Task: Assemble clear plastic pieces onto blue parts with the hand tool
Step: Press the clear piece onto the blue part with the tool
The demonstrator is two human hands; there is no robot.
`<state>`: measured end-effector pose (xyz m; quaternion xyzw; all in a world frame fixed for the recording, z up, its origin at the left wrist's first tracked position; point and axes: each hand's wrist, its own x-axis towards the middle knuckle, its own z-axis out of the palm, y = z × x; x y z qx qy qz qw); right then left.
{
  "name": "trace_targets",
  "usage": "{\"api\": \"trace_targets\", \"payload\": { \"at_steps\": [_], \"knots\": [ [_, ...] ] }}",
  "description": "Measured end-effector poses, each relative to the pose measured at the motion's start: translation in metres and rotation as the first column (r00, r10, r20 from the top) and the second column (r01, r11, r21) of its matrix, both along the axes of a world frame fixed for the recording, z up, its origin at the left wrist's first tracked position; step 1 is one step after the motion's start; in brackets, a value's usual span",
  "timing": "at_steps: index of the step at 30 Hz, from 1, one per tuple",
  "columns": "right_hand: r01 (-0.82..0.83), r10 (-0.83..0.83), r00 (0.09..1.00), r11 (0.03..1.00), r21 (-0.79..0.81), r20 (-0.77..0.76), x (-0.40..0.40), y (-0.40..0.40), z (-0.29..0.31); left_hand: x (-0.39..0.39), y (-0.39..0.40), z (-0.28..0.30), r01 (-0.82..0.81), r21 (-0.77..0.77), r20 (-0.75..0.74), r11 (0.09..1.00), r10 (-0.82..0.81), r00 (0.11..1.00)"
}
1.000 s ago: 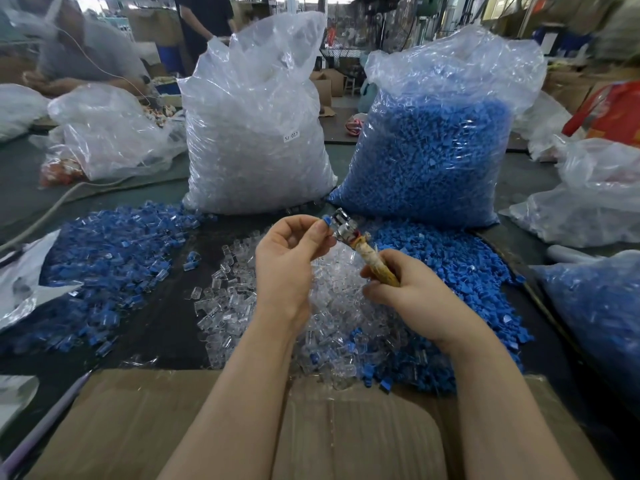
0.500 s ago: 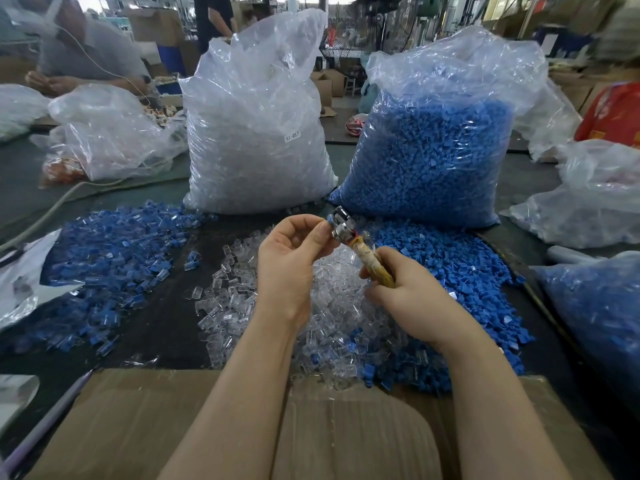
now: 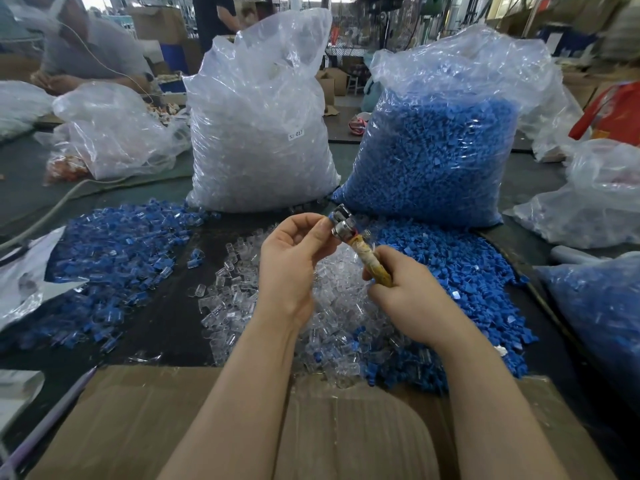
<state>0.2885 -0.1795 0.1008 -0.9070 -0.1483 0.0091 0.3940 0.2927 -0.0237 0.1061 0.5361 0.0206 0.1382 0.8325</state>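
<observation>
Head view: right hand [image 3: 412, 292] curled round the taped handle of the hand tool [image 3: 360, 247], metal head tilted up and to the left. Left hand [image 3: 294, 261] raised beside it, thumb and fingertips pinching a small blue part [image 3: 333, 215] against that head. Below both, a heap of clear plastic pieces [image 3: 235, 296] on the dark table [image 3: 166, 327], loose blue parts [image 3: 460, 271] piled just right, assembled ones [image 3: 114, 258] spread well left.
</observation>
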Motion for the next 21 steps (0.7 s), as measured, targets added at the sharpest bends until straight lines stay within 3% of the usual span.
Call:
{"api": "trace_targets", "payload": {
  "at_steps": [3,6,12,15,18,21],
  "knots": [
    [0.040,-0.039,0.999,0.998,-0.045,0.032,0.002,-0.002,-0.001,0.001,0.011,0.003,-0.036,-0.067,-0.097,0.997,0.030,0.995],
    [0.126,-0.123,0.991,0.990,-0.068,0.051,0.004,-0.006,-0.001,0.002,0.043,0.003,-0.221,-0.186,-0.246,0.957,0.173,0.954],
    [0.296,-0.290,0.955,0.942,-0.160,0.056,0.008,-0.016,-0.004,-0.001,0.115,-0.015,-0.592,0.041,-0.428,0.805,0.550,0.717],
    [0.369,-0.364,0.929,0.903,-0.220,0.065,0.010,-0.019,-0.006,-0.003,0.131,-0.024,-0.658,-0.006,-0.511,0.753,0.563,0.649],
    [0.423,-0.425,0.903,0.858,-0.292,0.059,0.011,-0.022,-0.008,-0.002,0.135,-0.027,-0.670,-0.122,-0.547,0.732,0.513,0.661],
    [0.463,-0.469,0.881,0.822,-0.333,0.067,0.012,-0.024,-0.012,0.000,0.133,-0.024,-0.708,-0.057,-0.531,0.704,0.579,0.619]
  ]
}}
